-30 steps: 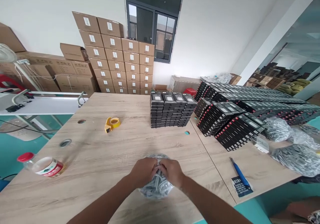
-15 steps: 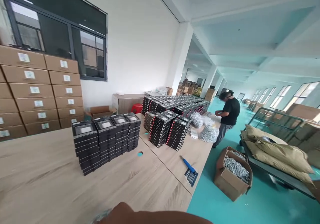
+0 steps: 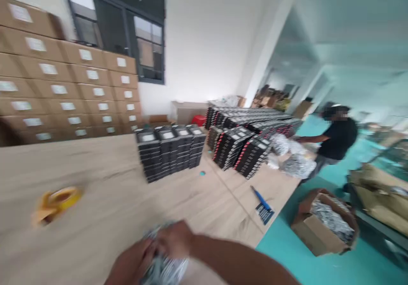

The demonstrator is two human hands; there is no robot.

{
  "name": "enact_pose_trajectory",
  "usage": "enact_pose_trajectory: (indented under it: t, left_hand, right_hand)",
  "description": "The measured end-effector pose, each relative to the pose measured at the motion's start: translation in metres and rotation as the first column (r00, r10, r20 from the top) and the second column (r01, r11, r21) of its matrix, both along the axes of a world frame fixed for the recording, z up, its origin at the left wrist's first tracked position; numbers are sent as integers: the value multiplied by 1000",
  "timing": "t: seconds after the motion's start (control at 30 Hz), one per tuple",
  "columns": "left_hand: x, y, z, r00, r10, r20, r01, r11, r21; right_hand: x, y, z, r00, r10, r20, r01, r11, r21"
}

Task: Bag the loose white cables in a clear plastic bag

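Observation:
At the table's near edge, my left hand (image 3: 135, 257) and my right hand (image 3: 177, 237) come together at the top of a clear plastic bag (image 3: 167, 272). Both hands are closed on it, though motion blur hides the exact finger positions. Greyish, strand-like pieces show through the plastic; their kind is too blurred to tell. My right forearm reaches in from the lower right. Beyond the hands, stacks of flat black boxes (image 3: 168, 153) stand on the wooden table (image 3: 105, 191).
A yellow tape roll on a dispenser (image 3: 59, 202) lies at left. Right of centre are a blue-handled tool (image 3: 260, 198) and dark card (image 3: 264, 213). More black boxes (image 3: 242, 149) stand behind. A co-worker (image 3: 339, 136) is beside the table, near an open carton (image 3: 325, 225) on the floor.
The view has swung left and down, bringing in the tape and more cartons. Both hands and the bag now show at the bottom, where mainly an arm was visible. The co-worker's arm reaches further out.

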State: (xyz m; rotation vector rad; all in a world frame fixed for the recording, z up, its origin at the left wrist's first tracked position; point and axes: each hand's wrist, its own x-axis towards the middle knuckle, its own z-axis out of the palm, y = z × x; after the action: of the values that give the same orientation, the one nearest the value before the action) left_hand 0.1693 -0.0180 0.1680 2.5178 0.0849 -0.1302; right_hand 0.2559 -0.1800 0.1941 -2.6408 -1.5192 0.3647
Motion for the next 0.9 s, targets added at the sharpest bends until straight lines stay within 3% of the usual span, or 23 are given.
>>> enact_pose_trajectory:
  t: [0.17, 0.27, 0.4, 0.53, 0.63, 0.7, 0.77, 0.8, 0.87, 0.9]
  left_hand:
    - [-26, -10, 74, 989, -145, -15, 146, 987, 75]
    - [-29, -16, 93, 997, -62, -52, 63, 998, 11]
    - [-35, -11, 92, 983, -16, -181, 16, 1000, -1]
    - [-45, 3, 96, 982, -51, -184, 77, 988, 137]
    - [-49, 8, 102, 985, -158, -73, 173, 930, 324]
    - [-48, 8, 100, 981, -196, 0, 181, 907, 381]
    - [-45, 5, 92, 977, -191, 91, 155, 939, 307]
    - [-43, 2, 86, 976, -164, 144, 132, 969, 208]
    - [-39, -3, 74, 971, -43, 237, 62, 995, -74]
    - [-37, -6, 69, 968, 30, 249, 27, 975, -222]
  right_hand:
    - [11, -30, 64, 989, 142, 42, -145, 986, 80]
    - [16, -39, 89, 983, 172, -61, -168, 984, 59]
    - [17, -34, 92, 973, 146, -181, -164, 982, -93]
    - [15, -34, 84, 965, 150, -214, -161, 986, -36]
    - [8, -37, 80, 954, 37, -297, -3, 994, 113]
    - [0, -35, 75, 846, -82, -528, 222, 953, 208]
    - [-9, -29, 66, 650, -166, -742, 434, 882, 183]
    - [-13, -25, 62, 557, -197, -807, 503, 853, 139]
    - [-20, -18, 55, 454, -243, -857, 571, 818, 70]
    - [-23, -15, 53, 409, -257, -876, 604, 796, 48]
